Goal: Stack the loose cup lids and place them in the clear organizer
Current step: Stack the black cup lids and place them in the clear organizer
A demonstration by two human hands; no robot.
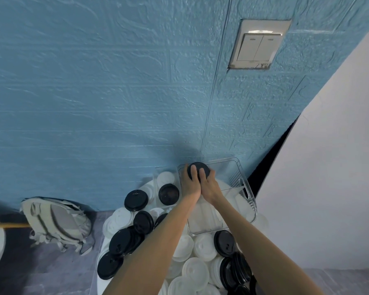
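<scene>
Head view, no readable brand, label or writing anywhere. Far left: grey-white backpack (pixel 55 222) on the floor against the blue textured wall (pixel 94 92), wooden stick (pixel 9 225) beside it. Centre: round white surface (pixel 146 185) piled with loose lids, black lids (pixel 136 200) and white lids (pixel 195 270) mixed, mostly lying flat, some overlapping or leaning on each other; one black lid (pixel 168 194) sits open side up near the wall. Left hand (pixel 191 182) and right hand (pixel 208 184) side by side, touching, both clamped on a black lid stack (pixel 198 167), fingers over its top, thumbs at the sides. Stack sits flat side up, axis upright, at the far left corner of the clear organizer (pixel 246 192), just inside its rim; can't tell if it touches the bottom. Organizer's long axis runs away from the person toward the wall, ribbed wall and handle cut-out on its right side. Upper right: double light switch (pixel 259 46) on the wall. Far right: white panel (pixel 328 167).
</scene>
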